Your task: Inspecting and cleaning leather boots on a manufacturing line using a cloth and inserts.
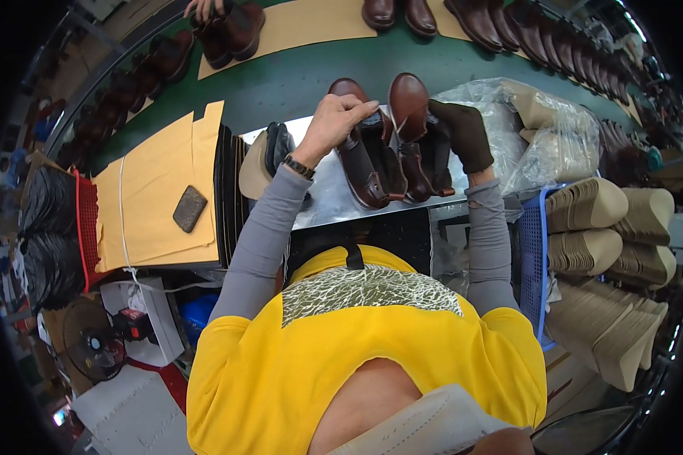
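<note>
Two dark brown leather boots lie side by side before me, toes pointing away, on a shiny metal surface (pixel 322 193). My bare left hand (pixel 334 125), with a watch at the wrist, has its thumb and forefinger pinched at the upper of the left boot (pixel 354 171). On the far side of the pair, my right hand (pixel 463 135) wears a dark glove and is closed against the side of the right boot (pixel 408 110). The glove's fingertips are partly hidden behind that boot. Both boots' openings face toward me.
A green bench (pixel 303 76) holds rows of boots; another person's hand (pixel 203 9) touches one at the top left. Yellow sheets (pixel 155 186) with a dark block (pixel 190 209) lie left. At right are clear plastic bags (pixel 554 144) and a blue basket (pixel 533 258) beside stacked tan insoles (pixel 588 208).
</note>
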A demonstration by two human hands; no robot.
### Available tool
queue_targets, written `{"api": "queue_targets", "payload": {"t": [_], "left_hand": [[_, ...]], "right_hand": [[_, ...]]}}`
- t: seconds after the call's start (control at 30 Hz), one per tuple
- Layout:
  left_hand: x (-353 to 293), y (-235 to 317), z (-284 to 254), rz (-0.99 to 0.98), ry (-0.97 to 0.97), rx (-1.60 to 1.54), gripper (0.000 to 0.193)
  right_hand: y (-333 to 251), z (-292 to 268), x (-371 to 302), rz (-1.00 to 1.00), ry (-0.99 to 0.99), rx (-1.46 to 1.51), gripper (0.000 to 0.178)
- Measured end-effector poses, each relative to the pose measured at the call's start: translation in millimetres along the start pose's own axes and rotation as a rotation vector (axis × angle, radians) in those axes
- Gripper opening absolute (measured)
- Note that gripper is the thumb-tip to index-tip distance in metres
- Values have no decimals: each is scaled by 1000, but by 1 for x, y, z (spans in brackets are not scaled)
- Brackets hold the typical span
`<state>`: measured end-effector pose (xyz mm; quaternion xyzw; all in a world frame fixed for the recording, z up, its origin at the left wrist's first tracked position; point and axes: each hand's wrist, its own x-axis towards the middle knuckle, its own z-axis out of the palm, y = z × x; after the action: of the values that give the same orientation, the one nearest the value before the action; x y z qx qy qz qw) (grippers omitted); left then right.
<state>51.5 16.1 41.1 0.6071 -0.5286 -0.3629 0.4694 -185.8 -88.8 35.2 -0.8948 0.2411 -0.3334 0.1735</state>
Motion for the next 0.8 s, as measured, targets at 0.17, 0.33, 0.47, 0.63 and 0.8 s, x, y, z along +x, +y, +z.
{"api": "queue_targets", "payload": {"t": [0.17,0.33,0.47,0.63,0.8], "left_hand": [[-6,22,8,285,69,130,22],[-25,66,20,380,159,96,14],[-32,109,40,630,71,106,16],[-35,122,69,541,-64,-2,17],[-29,119,71,622,-93,127,17]], "right_hand": [[-16,-42,-9,309,160,355,25],[-28,-219,-30,102,392,-708,32],[-55,-407,-66,341,266,-1318,25],[-30,-501,-120,798,-94,-1150,23],[-15,-508,-138,859,-143,-939,25]]}}
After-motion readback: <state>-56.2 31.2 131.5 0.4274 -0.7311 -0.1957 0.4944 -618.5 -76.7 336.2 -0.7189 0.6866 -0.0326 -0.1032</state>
